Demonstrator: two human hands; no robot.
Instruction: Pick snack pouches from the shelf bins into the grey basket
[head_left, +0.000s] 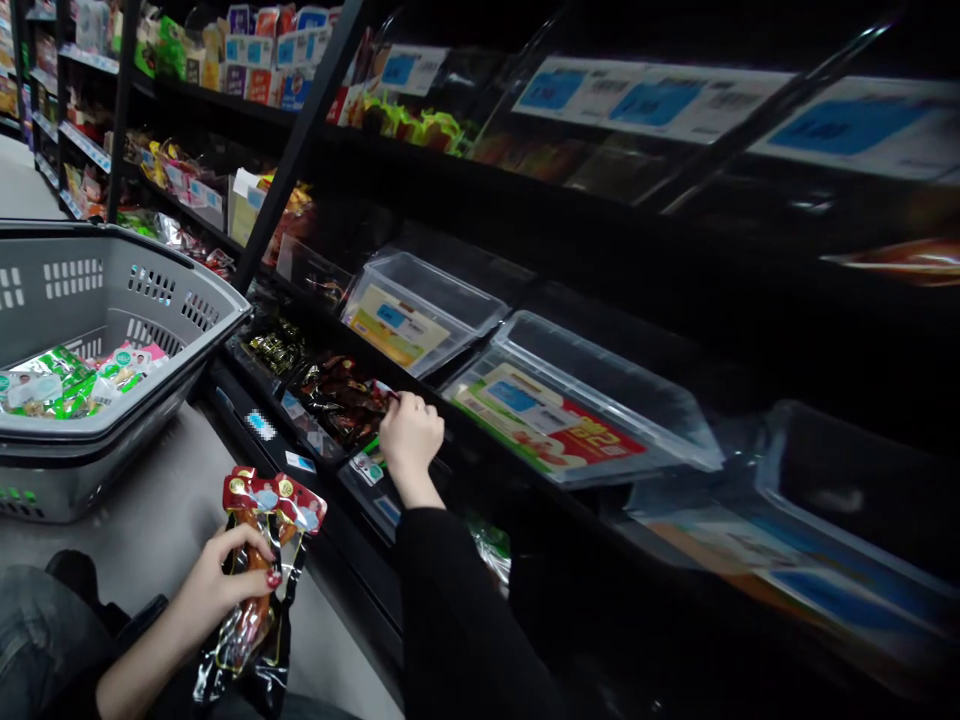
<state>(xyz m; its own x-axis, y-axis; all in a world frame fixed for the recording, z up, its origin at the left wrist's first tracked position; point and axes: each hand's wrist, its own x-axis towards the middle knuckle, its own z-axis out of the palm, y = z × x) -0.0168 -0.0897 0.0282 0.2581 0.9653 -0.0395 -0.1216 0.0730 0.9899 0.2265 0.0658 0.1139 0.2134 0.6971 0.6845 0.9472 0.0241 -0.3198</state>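
My left hand (217, 585) is closed on snack packets (259, 620) with red tops, black edges and a clear middle showing brown food; there look to be two, overlapping. Over the low shelf bin, my right hand (411, 435) has its fingers pinched together at the red-and-white top of a similar packet (386, 392). Its fingertips are partly hidden behind the hand. More dark, shiny packets (337, 395) lie in that bin, just left of the right hand.
A grey shopping basket (217, 300) with green and pink packets stands at the left. Clear plastic bins (585, 385) with price labels line the shelf to the right. A slanting black shelf post (300, 140) rises behind. Snack packs (274, 50) fill the upper shelves.
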